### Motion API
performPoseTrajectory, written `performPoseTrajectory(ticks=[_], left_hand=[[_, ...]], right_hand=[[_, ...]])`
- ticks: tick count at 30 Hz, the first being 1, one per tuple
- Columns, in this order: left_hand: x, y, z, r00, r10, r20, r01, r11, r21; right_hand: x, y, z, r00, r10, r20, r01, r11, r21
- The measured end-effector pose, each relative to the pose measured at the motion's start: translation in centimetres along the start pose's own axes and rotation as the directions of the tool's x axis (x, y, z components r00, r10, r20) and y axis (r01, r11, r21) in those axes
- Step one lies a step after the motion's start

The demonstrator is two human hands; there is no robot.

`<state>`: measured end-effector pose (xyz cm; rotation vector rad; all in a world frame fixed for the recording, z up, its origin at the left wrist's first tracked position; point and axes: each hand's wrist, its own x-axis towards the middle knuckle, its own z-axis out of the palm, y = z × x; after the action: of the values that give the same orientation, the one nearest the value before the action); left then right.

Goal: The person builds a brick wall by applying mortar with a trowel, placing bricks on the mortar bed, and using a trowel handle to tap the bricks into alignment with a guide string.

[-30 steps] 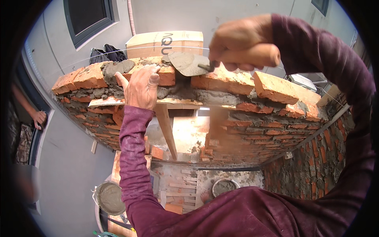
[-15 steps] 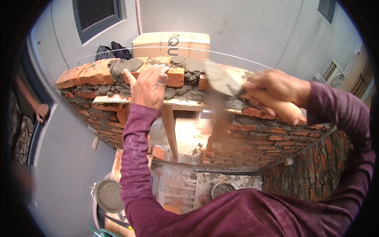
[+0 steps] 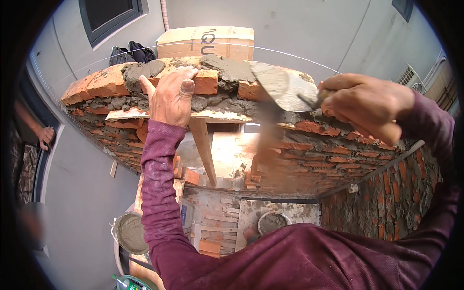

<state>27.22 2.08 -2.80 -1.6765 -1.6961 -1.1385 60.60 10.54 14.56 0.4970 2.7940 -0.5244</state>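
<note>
Atop a red brick wall (image 3: 328,157), my left hand (image 3: 169,96) curls its fingers over a brick (image 3: 205,83), thumb out to the left beside a lump of mortar (image 3: 137,75). My right hand (image 3: 367,104) is closed on the handle of a trowel (image 3: 285,88), whose blade lies tilted over the bricks right of a fresh mound of mortar (image 3: 227,67). A wooden board (image 3: 224,116) runs beneath the top course, above an opening with an upright timber (image 3: 203,152). A string line (image 3: 290,51) stretches behind the bricks.
Behind the wall are a cardboard box (image 3: 205,41) and dark bags (image 3: 133,55). A bucket of mortar (image 3: 130,234) stands lower left, another (image 3: 273,223) on the floor below. Another person's hand (image 3: 46,137) rests on a frame at far left. An air-conditioner unit (image 3: 411,79) is at right.
My right hand and the trowel have moved right and downward from the gap between bricks, which now shows heaped mortar. My left hand stays on the same brick.
</note>
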Motion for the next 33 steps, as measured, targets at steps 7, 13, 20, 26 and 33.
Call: performPoseTrajectory(ticks=[7,13,20,26,33], left_hand=[[0.6,-0.1,0.7,1.000,0.003,0.031,-0.002,0.999,-0.053],[-0.1,-0.9,-0.7,0.995,-0.014,0.101,0.012,1.000,0.016],[0.8,0.1,0.4,0.995,0.012,0.101,-0.009,0.999,-0.038],[0.3,-0.9,0.6,0.992,0.023,0.126,-0.019,0.999,-0.031],[0.1,-0.4,0.3,0.990,0.014,0.139,-0.017,1.000,0.019]], right_hand=[[8.7,-0.1,-2.9,0.833,-0.549,-0.064,0.520,0.818,-0.245],[12.5,2.5,-5.2,0.826,-0.514,0.232,0.556,0.812,-0.180],[-3.2,-3.5,2.6,0.961,0.084,-0.265,-0.194,0.885,-0.423],[-1.2,-0.4,5.2,0.940,-0.062,-0.337,-0.209,0.676,-0.707],[-7.2,0.5,8.0,0.902,0.091,-0.421,-0.362,0.690,-0.626]])
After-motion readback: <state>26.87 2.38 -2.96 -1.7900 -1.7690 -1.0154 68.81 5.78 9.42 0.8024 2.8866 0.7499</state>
